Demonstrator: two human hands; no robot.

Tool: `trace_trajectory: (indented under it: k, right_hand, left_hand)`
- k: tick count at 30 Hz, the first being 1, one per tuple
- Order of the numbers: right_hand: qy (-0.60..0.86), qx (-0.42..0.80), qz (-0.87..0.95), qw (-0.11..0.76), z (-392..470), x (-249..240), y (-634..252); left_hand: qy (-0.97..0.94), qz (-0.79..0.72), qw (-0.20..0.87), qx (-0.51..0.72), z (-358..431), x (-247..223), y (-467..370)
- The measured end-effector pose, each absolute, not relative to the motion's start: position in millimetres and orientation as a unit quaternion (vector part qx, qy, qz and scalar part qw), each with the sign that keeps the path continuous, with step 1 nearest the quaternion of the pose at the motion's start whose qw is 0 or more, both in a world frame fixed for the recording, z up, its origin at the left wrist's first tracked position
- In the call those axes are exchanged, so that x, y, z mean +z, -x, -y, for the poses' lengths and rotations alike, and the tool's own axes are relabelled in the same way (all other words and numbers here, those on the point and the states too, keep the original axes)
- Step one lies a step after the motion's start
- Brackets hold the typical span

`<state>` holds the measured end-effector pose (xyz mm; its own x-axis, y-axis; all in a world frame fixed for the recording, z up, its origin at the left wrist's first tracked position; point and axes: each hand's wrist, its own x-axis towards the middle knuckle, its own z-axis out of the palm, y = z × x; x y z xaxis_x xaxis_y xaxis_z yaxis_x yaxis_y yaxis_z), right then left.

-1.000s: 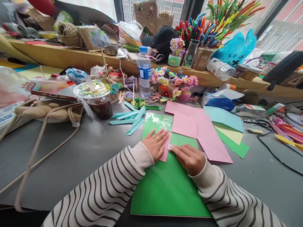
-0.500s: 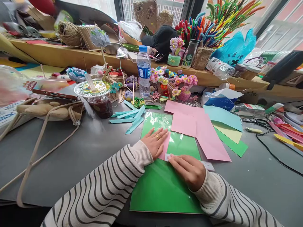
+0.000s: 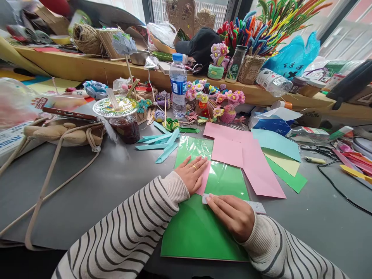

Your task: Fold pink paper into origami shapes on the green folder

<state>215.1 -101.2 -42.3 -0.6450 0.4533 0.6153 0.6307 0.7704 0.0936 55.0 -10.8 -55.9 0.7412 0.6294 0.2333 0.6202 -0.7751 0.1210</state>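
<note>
A green sheet with a glossy clear cover (image 3: 203, 232) lies on the grey table. My left hand (image 3: 192, 174), a ring on one finger, rests flat with its fingers stretched over a narrow pink paper piece (image 3: 205, 182) on the green surface. My right hand (image 3: 234, 215) grips a pale ruler (image 3: 257, 207), whose left end shows at the fingertips, just below the pink piece. Larger pink sheets (image 3: 258, 170) and a pink square (image 3: 226, 152) lie beyond my hands. Folded light-blue strips (image 3: 167, 149) are heaped to the left of them.
A lidded drink cup (image 3: 124, 126) and a beige bag (image 3: 64, 133) with a phone on it stand left. A water bottle (image 3: 178, 87) stands behind. Blue, yellow and green papers (image 3: 276, 145), scissors (image 3: 319, 150) and a black cable (image 3: 340, 193) lie right. A cluttered shelf (image 3: 139, 75) runs behind.
My right hand and the ruler have moved slightly toward me, away from the lower edge of the pink piece. My left hand stays flat on it. The whole view has shifted a little.
</note>
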Motion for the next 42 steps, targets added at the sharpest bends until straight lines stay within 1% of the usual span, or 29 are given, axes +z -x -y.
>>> trace_trajectory:
  k: [11,17,20,23,26,29,32,34,37,39,42]
  right_hand:
    - [0.304,-0.135,0.894,0.301,104,-46,-215]
    - [0.297,-0.105,0.903,0.293,109,-45,-215]
    - [0.299,-0.1,0.9,0.302,109,-43,-216]
    - [0.318,-0.087,0.886,0.325,109,-31,-219]
    - [0.382,-0.078,0.853,0.348,110,-5,-227]
    - [0.432,-0.093,0.831,0.339,106,20,-241]
    - [0.481,-0.184,0.797,0.316,88,27,-254]
    - [0.506,-0.251,0.777,0.279,70,19,-259]
    - [0.538,-0.307,0.753,0.222,42,-4,-258]
    - [0.544,-0.316,0.751,0.202,27,-20,-254]
    - [0.563,-0.28,0.756,0.179,16,-37,-252]
  left_hand:
    - [-0.933,-0.335,0.01,0.132,11,-58,-55]
    - [-0.933,-0.336,0.022,0.127,11,-57,-56]
    - [-0.935,-0.33,0.03,0.126,10,-53,-55]
    - [-0.934,-0.333,0.034,0.122,9,-45,-51]
    - [-0.934,-0.34,0.006,0.11,11,-33,-45]
    - [-0.946,-0.309,-0.028,0.089,19,-25,-42]
    - [-0.954,-0.289,-0.033,0.073,29,-27,-46]
    - [-0.952,-0.301,-0.019,0.056,35,-31,-51]
    - [-0.939,-0.341,0.003,0.045,42,-35,-54]
    - [-0.934,-0.354,0.009,0.054,45,-37,-54]
    - [-0.934,-0.351,0.011,0.066,45,-38,-54]
